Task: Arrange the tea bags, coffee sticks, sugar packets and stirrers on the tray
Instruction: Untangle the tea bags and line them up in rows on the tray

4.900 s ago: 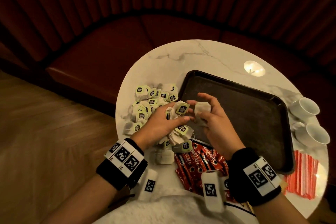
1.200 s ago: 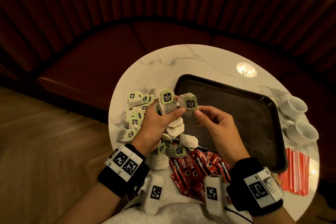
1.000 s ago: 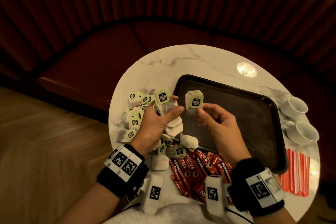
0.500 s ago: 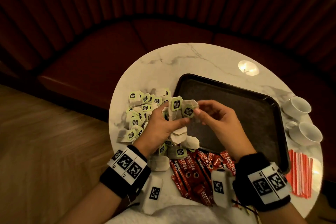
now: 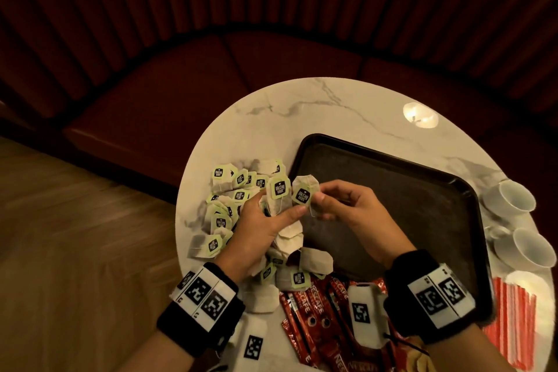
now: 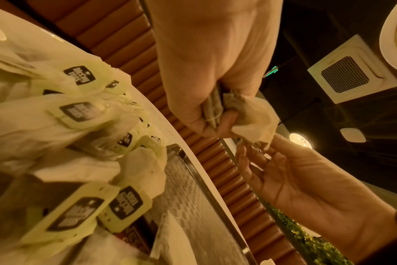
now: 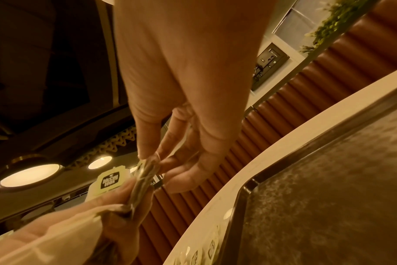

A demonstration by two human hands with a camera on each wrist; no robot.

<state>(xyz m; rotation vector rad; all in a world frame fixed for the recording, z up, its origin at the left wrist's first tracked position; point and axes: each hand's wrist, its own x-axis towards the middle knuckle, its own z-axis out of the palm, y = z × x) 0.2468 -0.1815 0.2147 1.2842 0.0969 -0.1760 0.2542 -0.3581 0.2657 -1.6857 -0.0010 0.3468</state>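
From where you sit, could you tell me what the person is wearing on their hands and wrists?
Both hands, left hand and right hand, are bare. Each wrist carries a black band with white tags printed with square black codes, and a white camera block hangs below, with a thin cable.

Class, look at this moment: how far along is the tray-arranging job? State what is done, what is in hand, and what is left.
Done: nothing; the tray is bare. In hand: the left hand grips a bunch of tea bags, and the right hand pinches another tea bag beside it. Left: the tea bag pile, coffee sticks and the red-striped packets all lie on the table.
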